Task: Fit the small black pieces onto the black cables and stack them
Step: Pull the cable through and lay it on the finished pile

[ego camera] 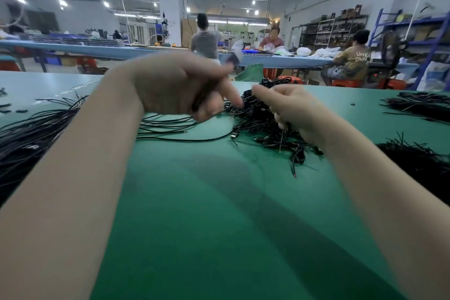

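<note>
A: Looking at the left hand (170, 85) first: grip curled tight, fingers folded w/ something dark tucked in the palm. Too blurred to name it.

B: And the right hand (289, 107)?

A: Grip narrow, thumb and forefinger pinching thin black cable ends (282, 137) that hang down from it, right over the tangled cable pile (258, 114) mid-tabletop.

B: Small black pieces?

A: Can't pick them out in either hand; a few small dark bits (12, 108) lie far left on the green tabletop (207, 202).

B: Surroundings?

A: Long loose cables (36, 129) fan out under the left forearm, more bundles (418, 105) at right, apart from the pile. People sit at a bench (121, 50) behind.
</note>
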### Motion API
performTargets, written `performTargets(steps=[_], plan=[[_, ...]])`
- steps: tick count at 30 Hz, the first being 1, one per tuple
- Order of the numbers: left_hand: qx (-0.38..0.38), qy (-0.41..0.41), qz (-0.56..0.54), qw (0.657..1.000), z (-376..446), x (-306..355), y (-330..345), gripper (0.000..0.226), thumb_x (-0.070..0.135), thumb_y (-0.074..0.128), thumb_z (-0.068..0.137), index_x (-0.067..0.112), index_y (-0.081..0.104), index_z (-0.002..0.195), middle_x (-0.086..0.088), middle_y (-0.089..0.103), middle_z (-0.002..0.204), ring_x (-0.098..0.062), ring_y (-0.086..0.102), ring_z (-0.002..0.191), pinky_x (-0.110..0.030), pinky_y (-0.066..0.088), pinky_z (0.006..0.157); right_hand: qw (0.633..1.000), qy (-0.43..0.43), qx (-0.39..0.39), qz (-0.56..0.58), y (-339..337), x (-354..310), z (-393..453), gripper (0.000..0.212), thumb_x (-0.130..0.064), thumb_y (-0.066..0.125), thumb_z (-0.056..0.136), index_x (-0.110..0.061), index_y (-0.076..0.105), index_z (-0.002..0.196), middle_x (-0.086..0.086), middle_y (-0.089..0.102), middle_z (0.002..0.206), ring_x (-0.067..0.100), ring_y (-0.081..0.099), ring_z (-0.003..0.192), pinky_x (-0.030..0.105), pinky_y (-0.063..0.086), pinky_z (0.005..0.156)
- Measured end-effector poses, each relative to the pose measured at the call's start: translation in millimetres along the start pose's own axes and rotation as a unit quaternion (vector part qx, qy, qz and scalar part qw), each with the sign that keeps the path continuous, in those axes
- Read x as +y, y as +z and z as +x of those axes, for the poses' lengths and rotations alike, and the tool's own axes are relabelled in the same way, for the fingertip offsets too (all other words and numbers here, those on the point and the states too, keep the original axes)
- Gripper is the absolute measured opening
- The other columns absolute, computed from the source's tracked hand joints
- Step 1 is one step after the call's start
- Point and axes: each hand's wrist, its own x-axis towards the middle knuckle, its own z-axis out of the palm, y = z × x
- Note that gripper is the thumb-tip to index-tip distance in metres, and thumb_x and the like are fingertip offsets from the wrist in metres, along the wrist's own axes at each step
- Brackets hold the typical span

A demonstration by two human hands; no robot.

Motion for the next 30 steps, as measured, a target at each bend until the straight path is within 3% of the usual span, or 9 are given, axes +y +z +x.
performTargets(steps=[3, 6, 10, 14, 16, 18, 24, 27, 30], plan=[[0.071, -0.101, 0.017, 0.992, 26, -11, 16, 0.048, 0.046, 0.039, 0.095, 0.009, 0.067, 0.107, -0.004, 0.075, 0.089, -0.014, 0.072, 0.078, -0.020, 0.055, 0.057, 0.995, -0.073, -0.011, 0.070, -2, -13, 3, 0.037, -0.048, 0.055, 0.092, -0.020, 0.059, 0.068, -0.012, 0.041, 0.049, 0.009, 0.034, 0.044, 0.020, 0.033, 0.045], [0.209, 0.023, -0.230, 0.950, 40, -12, 16, 0.044, 0.036, 0.033, 0.103, 0.003, 0.060, 0.116, -0.006, 0.074, 0.085, -0.017, 0.071, 0.079, -0.026, 0.056, 0.067, 0.972, -0.065, -0.146, 0.173, 10, -17, 0, 0.032, -0.035, 0.045, 0.100, -0.026, 0.071, 0.083, -0.009, 0.040, 0.052, 0.008, 0.032, 0.044, 0.019, 0.028, 0.044], [0.168, 0.186, -0.417, 0.874, 24, -5, 2, 0.037, 0.027, 0.037, 0.102, 0.011, 0.070, 0.095, 0.002, 0.071, 0.077, -0.011, 0.067, 0.069, -0.021, 0.051, 0.060, 0.952, 0.044, -0.271, 0.132, 22, 10, -4, 0.031, -0.038, 0.044, 0.100, -0.023, 0.071, 0.092, -0.006, 0.033, 0.061, 0.010, 0.027, 0.049, 0.021, 0.025, 0.048], [0.093, 0.117, -0.233, 0.961, 11, -10, -4, 0.030, 0.033, 0.054, 0.088, 0.020, 0.068, 0.064, 0.011, 0.045, 0.047, -0.005, 0.042, 0.044, -0.020, 0.034, 0.052, 0.991, 0.088, -0.084, -0.056, 19, 29, -2, 0.042, -0.055, 0.055, 0.089, -0.014, 0.061, 0.077, -0.006, 0.035, 0.055, 0.009, 0.030, 0.042, 0.019, 0.028, 0.041], [0.064, -0.027, -0.064, 0.996, 19, -22, 1, 0.041, 0.040, 0.047, 0.091, 0.016, 0.075, 0.072, 0.006, 0.053, 0.052, -0.008, 0.047, 0.046, -0.019, 0.037, 0.050, 0.994, 0.045, 0.044, -0.085, 15, 27, 4, 0.047, -0.054, 0.058, 0.087, -0.008, 0.057, 0.077, -0.009, 0.038, 0.051, 0.006, 0.033, 0.039, 0.017, 0.031, 0.041], [0.060, -0.125, 0.025, 0.990, 35, -33, 14, 0.050, 0.042, 0.033, 0.101, 0.012, 0.072, 0.095, 0.000, 0.071, 0.075, -0.011, 0.065, 0.062, -0.021, 0.046, 0.055, 0.993, -0.020, 0.102, -0.059, 14, 17, 8, 0.046, -0.046, 0.056, 0.092, -0.001, 0.059, 0.083, -0.007, 0.040, 0.053, 0.007, 0.035, 0.043, 0.022, 0.032, 0.047], [0.230, 0.044, -0.335, 0.913, 56, -41, 18, 0.048, 0.040, 0.028, 0.104, 0.009, 0.064, 0.109, -0.002, 0.074, 0.083, -0.011, 0.070, 0.072, -0.023, 0.056, 0.063, 0.996, -0.076, -0.019, 0.033, 47, -4, 2, 0.029, -0.023, 0.041, 0.102, -0.014, 0.060, 0.082, -0.011, 0.049, 0.053, 0.002, 0.040, 0.038, 0.015, 0.030, 0.039], [0.238, 0.094, -0.395, 0.882, 51, -41, 13, 0.042, 0.039, 0.032, 0.104, 0.018, 0.065, 0.090, 0.009, 0.064, 0.063, -0.007, 0.064, 0.061, -0.020, 0.049, 0.057, 0.989, -0.003, -0.066, 0.133, 64, 19, -1, 0.030, -0.030, 0.046, 0.101, -0.016, 0.065, 0.082, -0.006, 0.048, 0.056, 0.010, 0.046, 0.045, 0.019, 0.039, 0.046], [0.254, 0.083, -0.392, 0.880, 53, -47, 14, 0.035, 0.030, 0.034, 0.103, 0.020, 0.053, 0.075, 0.010, 0.035, 0.049, -0.006, 0.038, 0.043, -0.021, 0.035, 0.054, 0.988, 0.045, -0.028, 0.142, 74, 49, -4, 0.029, -0.038, 0.051, 0.097, -0.021, 0.068, 0.080, -0.007, 0.064, 0.068, 0.010, 0.061, 0.060, 0.024, 0.047, 0.062]])
